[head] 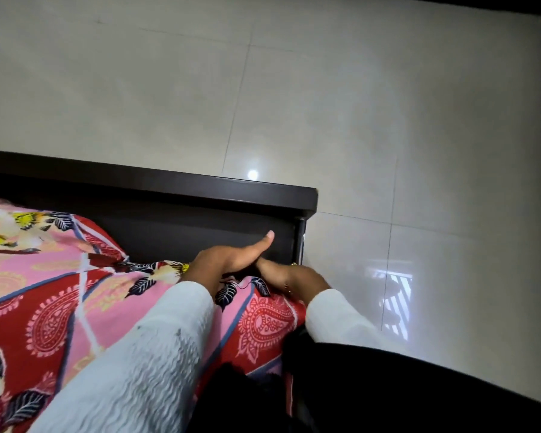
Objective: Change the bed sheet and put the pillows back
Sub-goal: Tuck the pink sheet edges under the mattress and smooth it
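Sheet corner is being tucked at the bed's corner. The floral bed sheet (75,295) is lying spread over the mattress, its edge bunched against the dark footboard (169,214). Left hand (231,257) is being held released, thumb out, fingers pushed down into the gap. Right hand (294,276) grip: cannot tell, fingers hidden. Best done by pulling the sheet taut before it is pushed under.
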